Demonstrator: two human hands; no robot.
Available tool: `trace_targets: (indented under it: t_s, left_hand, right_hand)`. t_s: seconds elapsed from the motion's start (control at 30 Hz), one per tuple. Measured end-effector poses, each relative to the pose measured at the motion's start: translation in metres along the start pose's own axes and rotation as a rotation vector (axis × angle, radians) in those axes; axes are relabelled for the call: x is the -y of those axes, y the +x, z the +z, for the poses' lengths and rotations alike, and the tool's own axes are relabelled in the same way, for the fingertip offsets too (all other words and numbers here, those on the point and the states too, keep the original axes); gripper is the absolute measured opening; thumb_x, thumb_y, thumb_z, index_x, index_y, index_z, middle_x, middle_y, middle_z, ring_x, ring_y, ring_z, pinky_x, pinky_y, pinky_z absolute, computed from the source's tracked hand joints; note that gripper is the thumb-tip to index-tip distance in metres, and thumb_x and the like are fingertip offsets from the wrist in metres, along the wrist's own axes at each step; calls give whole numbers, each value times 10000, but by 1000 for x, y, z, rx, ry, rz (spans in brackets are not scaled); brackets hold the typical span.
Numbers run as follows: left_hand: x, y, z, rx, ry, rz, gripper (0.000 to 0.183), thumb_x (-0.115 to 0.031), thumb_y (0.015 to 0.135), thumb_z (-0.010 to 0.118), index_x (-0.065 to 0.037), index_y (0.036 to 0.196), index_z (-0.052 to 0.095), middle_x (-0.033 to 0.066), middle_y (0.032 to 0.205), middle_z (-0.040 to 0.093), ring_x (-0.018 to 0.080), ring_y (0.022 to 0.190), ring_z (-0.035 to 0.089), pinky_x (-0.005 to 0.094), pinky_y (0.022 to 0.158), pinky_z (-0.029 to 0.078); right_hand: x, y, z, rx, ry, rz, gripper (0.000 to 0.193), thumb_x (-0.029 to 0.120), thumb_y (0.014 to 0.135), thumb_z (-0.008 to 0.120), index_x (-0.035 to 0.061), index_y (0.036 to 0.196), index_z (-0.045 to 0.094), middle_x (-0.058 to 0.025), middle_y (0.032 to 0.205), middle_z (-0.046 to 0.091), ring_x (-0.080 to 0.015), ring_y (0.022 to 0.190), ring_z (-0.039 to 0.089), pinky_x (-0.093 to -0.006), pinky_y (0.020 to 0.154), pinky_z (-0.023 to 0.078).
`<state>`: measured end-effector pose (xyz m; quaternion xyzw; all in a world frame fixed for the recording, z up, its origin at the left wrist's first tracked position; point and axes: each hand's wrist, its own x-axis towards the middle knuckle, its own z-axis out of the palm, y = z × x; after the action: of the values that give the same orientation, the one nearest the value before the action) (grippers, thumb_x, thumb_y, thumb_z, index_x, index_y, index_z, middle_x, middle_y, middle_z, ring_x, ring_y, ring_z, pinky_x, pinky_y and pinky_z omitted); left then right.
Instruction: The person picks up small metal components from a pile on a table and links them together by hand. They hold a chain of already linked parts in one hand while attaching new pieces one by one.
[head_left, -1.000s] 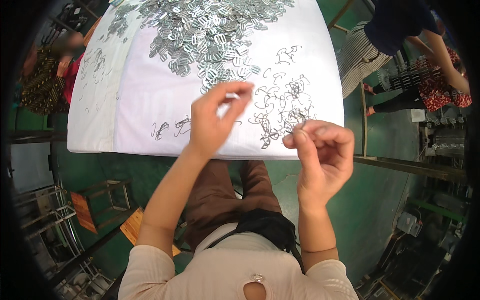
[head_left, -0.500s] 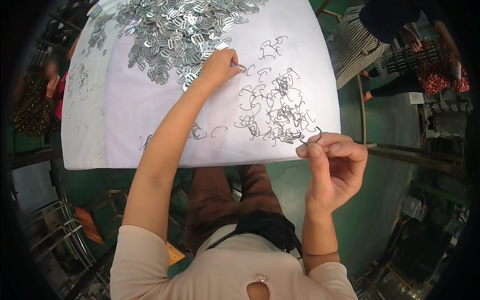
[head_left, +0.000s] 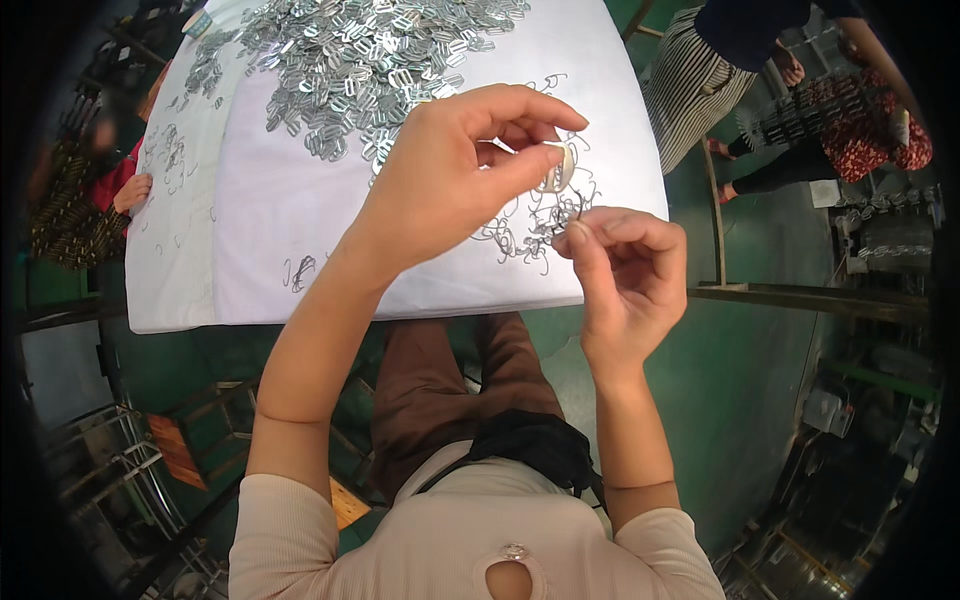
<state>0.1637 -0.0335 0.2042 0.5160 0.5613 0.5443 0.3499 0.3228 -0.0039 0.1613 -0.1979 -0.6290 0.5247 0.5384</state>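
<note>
A flat oval metal slide buckle [head_left: 559, 169] is pinched between the thumb and fingers of my left hand [head_left: 455, 165], raised over the table. Just to its lower right, my right hand [head_left: 632, 275] pinches a thin dark wire hook [head_left: 578, 208] between thumb and forefinger. Buckle and hook are close together; whether they touch I cannot tell. Below both hands lies a tangle of dark wire hooks [head_left: 508, 240], partly hidden by my fingers. A large heap of silver slide buckles [head_left: 350, 70] spreads over the far part of the table.
A white cloth covers the table [head_left: 270, 200]. More hooks [head_left: 298, 272] lie near its front edge, others [head_left: 170, 155] at the left. A small tub [head_left: 197, 23] stands far left. One person [head_left: 75, 205] is at the left side; others [head_left: 700, 85] stand at the right.
My left hand has lifted the buckle from beside the heap and brought it right, near my right hand. My right hand has moved up and left with the hook.
</note>
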Motion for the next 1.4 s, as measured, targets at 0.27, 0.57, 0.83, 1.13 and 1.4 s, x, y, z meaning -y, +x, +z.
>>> trace_targets:
  t_s: [0.27,0.57,0.83,1.13,1.4]
  left_hand:
    - [-22,-26,-1,-120,9,88,172,22,814,603,20,986,608,53,916,612,100,839,582,218,693,502]
    - [-31,-47,-23,-307,170,225,183,109,772,594,37,940,592,99,932,599,135,832,594,236,639,537]
    - [-20,-58,-38,-365,108,231,174,129,765,577,44,916,583,142,951,596,144,809,592,231,606,528]
    - [-17,-61,-39,-393,71,224,157,114,785,571,46,926,587,140,960,595,147,825,587,238,620,533]
    - [-13,-61,-26,-415,1,172,136,11,792,608,-42,911,646,6,835,630,70,788,597,214,661,497]
  right_hand:
    - [0,-4,13,72,-85,22,176,-74,797,620,-7,902,496,-90,830,617,-109,724,611,-205,605,514]
    - [-106,36,-28,211,-686,307,88,122,805,629,42,839,642,-85,848,606,-192,717,558,-307,674,463]
    - [-159,46,9,523,-1211,634,209,250,784,647,51,839,677,-131,949,611,-270,872,607,-378,750,479]
    - [-164,55,-27,347,-454,846,211,166,832,618,-30,907,597,-99,832,603,-172,717,608,-293,694,514]
    - [-30,52,2,140,135,730,129,30,833,618,-30,929,556,-79,767,611,-129,671,608,-213,616,533]
